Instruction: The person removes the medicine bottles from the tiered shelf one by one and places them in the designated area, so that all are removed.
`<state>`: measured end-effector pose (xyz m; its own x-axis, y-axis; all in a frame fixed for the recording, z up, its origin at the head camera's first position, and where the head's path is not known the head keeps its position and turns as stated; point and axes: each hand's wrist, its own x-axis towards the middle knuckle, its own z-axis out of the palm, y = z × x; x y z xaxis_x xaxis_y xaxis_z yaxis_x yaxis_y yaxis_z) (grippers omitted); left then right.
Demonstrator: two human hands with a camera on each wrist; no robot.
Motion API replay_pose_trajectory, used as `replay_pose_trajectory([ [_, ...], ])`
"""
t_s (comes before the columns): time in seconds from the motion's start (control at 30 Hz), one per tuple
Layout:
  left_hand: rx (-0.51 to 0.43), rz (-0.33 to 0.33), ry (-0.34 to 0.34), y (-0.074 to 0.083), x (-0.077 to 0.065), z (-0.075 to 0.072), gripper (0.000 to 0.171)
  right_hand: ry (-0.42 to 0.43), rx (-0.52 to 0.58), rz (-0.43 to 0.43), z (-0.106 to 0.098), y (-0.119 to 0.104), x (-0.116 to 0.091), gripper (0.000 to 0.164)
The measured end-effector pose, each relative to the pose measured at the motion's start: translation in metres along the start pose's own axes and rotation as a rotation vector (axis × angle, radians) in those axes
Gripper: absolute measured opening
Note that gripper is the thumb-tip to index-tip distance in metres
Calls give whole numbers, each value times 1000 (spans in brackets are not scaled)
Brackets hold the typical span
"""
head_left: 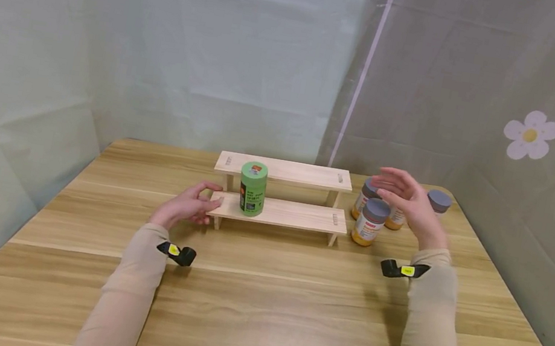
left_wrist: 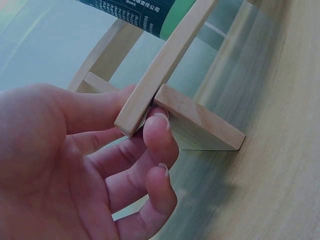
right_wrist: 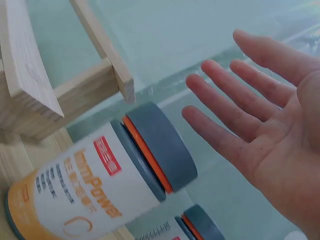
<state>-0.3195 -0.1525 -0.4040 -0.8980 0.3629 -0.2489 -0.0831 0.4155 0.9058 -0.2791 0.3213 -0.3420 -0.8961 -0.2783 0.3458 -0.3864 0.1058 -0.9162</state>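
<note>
A two-step wooden display stand [head_left: 298, 216] rests on the table, and a green-lidded canister [head_left: 252, 190] stands upright on its lower step, left of the middle. My left hand [head_left: 187, 207] grips the left end of that lower step; in the left wrist view its curled fingers [left_wrist: 161, 137] go under the board's end. Over to the right, my right hand [head_left: 412, 208] hovers above a group of supplement bottles with grey-blue lids, its fingers spread and holding nothing. The nearest bottle [right_wrist: 90, 185] has a white and orange label and stands beside the stand's right end.
Several bottles cluster at the table's back right, one lid [head_left: 439, 200] showing past the right hand. The wooden table [head_left: 275, 319] stretches in front of the stand. A pale curtain [head_left: 231, 55] hangs behind, and a grey sheet with flowers [head_left: 530, 136] hangs at right.
</note>
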Motion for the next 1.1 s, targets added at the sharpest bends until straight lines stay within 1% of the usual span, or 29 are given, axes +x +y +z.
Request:
replay_pose_trajectory([
  [0.13, 4, 0, 4, -1, 1, 0, 56, 23, -52, 15, 8, -3, 3, 39],
  [0.23, -4, -1, 6, -2, 2, 0, 55, 28, -71, 28, 15, -4, 5, 39],
  [0.4, -9, 2, 5, -3, 3, 0, 55, 29, -64, 50, 24, -5, 9, 39],
  [0.6, -11, 1, 0, -2, 3, 0, 57, 40, 14, 47, 33, -4, 15, 31],
  [0.7, -13, -4, -1, -2, 2, 0, 57, 57, 72, 45, 39, -2, 18, 24],
  [0.77, -12, -4, 0, -1, 2, 0, 57, 74, 105, 58, 43, -1, 21, 22],
  [0.83, -10, -2, 3, -1, 2, 0, 56, 95, 127, 80, 47, -1, 23, 23],
  [0.93, -6, 3, 6, -2, 3, -1, 56, 116, 146, 112, 52, -1, 25, 30],
  [1.1, 1, 3, 6, -3, 3, -1, 56, 139, 156, 156, 59, -1, 26, 32],
])
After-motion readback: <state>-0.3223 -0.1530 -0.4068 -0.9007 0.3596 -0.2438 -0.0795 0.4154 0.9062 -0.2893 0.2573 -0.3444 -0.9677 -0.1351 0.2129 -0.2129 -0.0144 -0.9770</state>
